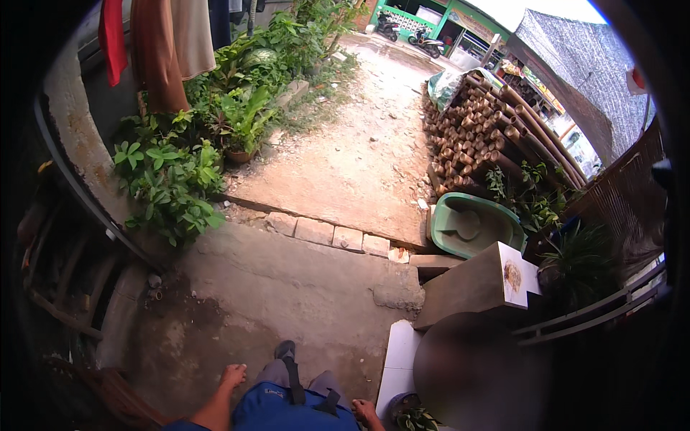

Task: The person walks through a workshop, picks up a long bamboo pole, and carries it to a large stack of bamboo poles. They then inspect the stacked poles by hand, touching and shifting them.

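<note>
A person stands on worn concrete (287, 276) left of a white-tiled ledge (397, 363), blue cloth (287, 411) with black straps at the waist, also left of the ledge. The right hand (365, 411) is just beside the ledge, the left hand (233, 375) farther left; neither hand's grip can be told. Beyond the ledge sit a green tub (440, 224) and stacked bamboo poles (471, 122).

Blue garment (269, 413), worn, two dark straps (294, 382) in front
</note>
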`<state>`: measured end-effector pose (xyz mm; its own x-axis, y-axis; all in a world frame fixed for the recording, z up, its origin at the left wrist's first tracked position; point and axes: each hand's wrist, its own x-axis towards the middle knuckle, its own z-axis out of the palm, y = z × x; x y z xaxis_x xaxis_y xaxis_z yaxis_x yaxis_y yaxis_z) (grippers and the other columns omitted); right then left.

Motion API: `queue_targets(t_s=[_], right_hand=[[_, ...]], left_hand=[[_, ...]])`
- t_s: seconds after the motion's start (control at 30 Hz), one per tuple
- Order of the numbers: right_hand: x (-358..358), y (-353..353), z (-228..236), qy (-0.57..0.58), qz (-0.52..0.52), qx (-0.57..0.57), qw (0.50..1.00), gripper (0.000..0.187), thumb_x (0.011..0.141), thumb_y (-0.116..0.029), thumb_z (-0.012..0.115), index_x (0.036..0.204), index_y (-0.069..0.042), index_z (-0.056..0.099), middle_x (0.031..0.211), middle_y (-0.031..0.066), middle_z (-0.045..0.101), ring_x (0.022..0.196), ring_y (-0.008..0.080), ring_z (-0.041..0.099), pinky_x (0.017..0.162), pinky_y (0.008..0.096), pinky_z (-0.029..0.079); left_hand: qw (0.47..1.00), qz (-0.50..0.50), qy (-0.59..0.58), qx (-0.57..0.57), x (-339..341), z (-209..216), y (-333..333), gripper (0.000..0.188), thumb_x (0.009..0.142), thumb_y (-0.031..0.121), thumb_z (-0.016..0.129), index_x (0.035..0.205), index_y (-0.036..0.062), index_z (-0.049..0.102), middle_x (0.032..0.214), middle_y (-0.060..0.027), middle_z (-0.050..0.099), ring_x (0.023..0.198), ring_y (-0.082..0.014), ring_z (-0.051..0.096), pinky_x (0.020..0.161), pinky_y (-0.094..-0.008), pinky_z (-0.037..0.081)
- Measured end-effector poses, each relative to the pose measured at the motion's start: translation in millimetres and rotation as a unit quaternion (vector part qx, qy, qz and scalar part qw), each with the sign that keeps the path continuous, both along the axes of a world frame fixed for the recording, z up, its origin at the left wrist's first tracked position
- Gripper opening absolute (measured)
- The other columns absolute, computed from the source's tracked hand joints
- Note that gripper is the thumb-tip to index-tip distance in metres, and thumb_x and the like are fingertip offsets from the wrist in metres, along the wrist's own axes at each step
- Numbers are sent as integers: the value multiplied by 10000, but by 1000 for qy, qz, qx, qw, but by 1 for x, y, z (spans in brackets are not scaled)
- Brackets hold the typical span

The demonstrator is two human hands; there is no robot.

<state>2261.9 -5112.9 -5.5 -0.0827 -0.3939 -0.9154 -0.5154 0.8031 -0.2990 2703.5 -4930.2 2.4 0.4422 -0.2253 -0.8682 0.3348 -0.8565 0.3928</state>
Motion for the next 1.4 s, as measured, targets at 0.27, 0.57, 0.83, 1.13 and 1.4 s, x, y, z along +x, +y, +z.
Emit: queue_targets(t_s=[0.27,0.57,0.83,1.13,1.4], right_hand=[[45,-94,20,41,-96,13,994,377,939,-282,655,1142,32,697,940,152,722,757,235,676,650,393,540],[179,-455,86,-67,-181,-83,978,419,987,-292,589,1297,-11,604,957,112,693,726,165,651,615,301,526],[283,-746,232,-124,-102,-349,923,496,984,-319,592,1347,19,588,993,116,715,836,166,678,744,311,538],[366,-891,270,-131,-43,-331,933,509,977,-310,577,1379,2,572,1040,105,730,867,154,690,779,300,535],[385,-1025,365,-115,-218,-338,908,520,990,-330,597,1378,15,563,1054,91,713,871,147,683,761,285,531]], left_hand=[[991,-7,-71,-111,139,18,-259,428,991,353,577,1242,17,662,1006,-111,726,796,-186,694,668,-336,532],[994,-88,46,39,186,76,-467,472,1017,398,542,1287,16,598,1077,-148,698,844,-258,695,718,-380,569],[993,-71,-1,-91,246,117,-675,424,1014,370,533,1233,16,614,1095,-141,693,861,-236,693,726,-357,568],[991,-89,95,26,355,84,-838,376,970,351,572,1180,42,617,955,-151,694,719,-276,656,581,-402,520],[979,-192,65,-14,465,133,-1078,500,922,369,651,1338,98,589,1211,-220,650,1086,-418,617,941,-560,492]])
